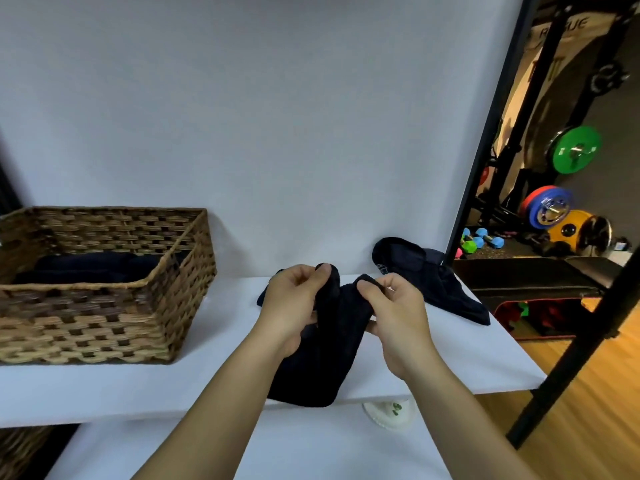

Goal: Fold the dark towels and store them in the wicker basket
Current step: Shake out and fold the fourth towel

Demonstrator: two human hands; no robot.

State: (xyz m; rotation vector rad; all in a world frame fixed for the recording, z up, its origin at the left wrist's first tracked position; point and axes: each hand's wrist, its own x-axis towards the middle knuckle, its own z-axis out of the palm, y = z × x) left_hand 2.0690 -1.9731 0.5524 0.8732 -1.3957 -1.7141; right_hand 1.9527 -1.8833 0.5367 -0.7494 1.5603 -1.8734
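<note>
Dark towel (322, 344) pinched by both hands: left (294, 299), right (394, 313); "ROGUE" banner (568, 27) behind.

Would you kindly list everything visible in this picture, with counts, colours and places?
wicker basket: one, brown, left on the table.
folded towels: number unclear, dark, inside the basket.
held towel: one, dark, centre, hanging over the table's front edge.
loose towel: one, dark, crumpled at back right of the table.
table: one, white.
weight plates: several; green, blue, red, yellow; right background.
dumbbells: several, mostly blue, floor at right.
left hand: grip pinching the held towel.
right hand: grip pinching the held towel.
</note>
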